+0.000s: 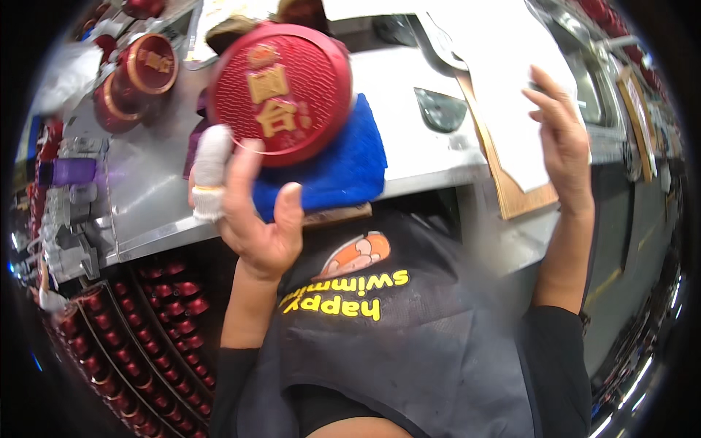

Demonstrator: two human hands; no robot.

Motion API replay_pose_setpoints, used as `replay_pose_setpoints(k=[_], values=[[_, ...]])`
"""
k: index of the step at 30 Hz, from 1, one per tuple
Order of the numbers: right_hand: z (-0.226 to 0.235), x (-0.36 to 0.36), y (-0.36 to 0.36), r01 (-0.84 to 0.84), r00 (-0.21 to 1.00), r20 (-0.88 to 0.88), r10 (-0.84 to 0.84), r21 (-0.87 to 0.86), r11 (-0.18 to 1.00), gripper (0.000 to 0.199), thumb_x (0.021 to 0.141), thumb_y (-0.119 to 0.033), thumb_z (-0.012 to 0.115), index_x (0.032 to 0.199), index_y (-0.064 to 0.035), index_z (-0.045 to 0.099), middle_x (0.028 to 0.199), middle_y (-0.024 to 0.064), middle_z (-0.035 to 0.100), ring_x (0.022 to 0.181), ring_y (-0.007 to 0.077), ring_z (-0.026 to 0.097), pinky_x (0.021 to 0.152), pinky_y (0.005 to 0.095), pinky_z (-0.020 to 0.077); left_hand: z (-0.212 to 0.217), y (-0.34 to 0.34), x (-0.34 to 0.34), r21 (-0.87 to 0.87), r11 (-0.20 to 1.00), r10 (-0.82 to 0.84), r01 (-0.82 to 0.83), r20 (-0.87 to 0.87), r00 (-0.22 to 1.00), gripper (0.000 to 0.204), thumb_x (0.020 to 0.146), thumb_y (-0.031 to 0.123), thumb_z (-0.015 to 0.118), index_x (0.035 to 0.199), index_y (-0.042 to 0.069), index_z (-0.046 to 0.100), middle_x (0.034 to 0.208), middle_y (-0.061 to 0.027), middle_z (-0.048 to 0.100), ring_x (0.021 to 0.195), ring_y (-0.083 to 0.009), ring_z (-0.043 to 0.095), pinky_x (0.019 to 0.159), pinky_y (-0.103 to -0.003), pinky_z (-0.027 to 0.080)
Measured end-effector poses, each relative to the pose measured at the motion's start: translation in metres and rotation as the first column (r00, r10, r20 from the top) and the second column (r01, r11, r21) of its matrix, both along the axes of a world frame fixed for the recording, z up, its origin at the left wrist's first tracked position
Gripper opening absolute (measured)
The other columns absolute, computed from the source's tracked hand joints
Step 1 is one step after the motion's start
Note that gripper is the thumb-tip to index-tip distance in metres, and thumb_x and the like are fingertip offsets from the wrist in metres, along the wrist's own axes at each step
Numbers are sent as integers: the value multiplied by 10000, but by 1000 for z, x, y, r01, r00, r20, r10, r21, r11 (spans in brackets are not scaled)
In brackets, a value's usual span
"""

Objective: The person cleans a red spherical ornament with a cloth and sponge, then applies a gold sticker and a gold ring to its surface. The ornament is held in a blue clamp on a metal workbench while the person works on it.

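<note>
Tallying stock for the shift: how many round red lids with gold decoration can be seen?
3. One lid is held up in the left hand over the blue cloth. Two more lids lie at the bench's far left. Others may be hidden.

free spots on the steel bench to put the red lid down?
Bare steel bench lies left of the blue cloth, below the stacked red tins. A pale strip lies between cloth and paper on the board. Crowded: far left machine parts. Left hand holds the red lid.
</note>
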State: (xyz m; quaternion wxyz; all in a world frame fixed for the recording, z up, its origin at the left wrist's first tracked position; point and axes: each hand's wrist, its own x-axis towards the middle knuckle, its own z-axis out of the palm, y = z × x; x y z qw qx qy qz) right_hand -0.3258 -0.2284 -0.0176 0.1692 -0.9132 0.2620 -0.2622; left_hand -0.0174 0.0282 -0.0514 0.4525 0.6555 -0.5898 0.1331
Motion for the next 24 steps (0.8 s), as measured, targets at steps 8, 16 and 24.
replay_pose_setpoints(k=[8,16,24], values=[[-49,-124,45,376,896,-211,-391,-106,920,225,920,-29,676,1142,-14,710,1344,140,637,1243,341,585,1010,423,505,-7,-138,-137,261,768,-610,585,18,792,153,841,159,718,913,51,637,858,-145,619,913,-334,609,811,-419,525],[-79,-184,15,613,785,-5,-620,-141,778,310,977,-69,605,1276,-15,663,1336,176,605,1252,366,565,1064,441,452,-21,-198,-200,445,660,-720,605,147,678,272,900,273,699,952,27,595,912,-173,593,911,-337,613,794,-440,519],[-100,-257,-115,739,667,-130,-734,-14,674,275,1041,-180,561,1231,-44,707,1292,181,611,1202,329,585,1052,392,454,-10,-214,-203,613,559,-703,559,-6,711,210,926,254,697,993,70,620,879,-170,575,848,-333,618,725,-432,521]])
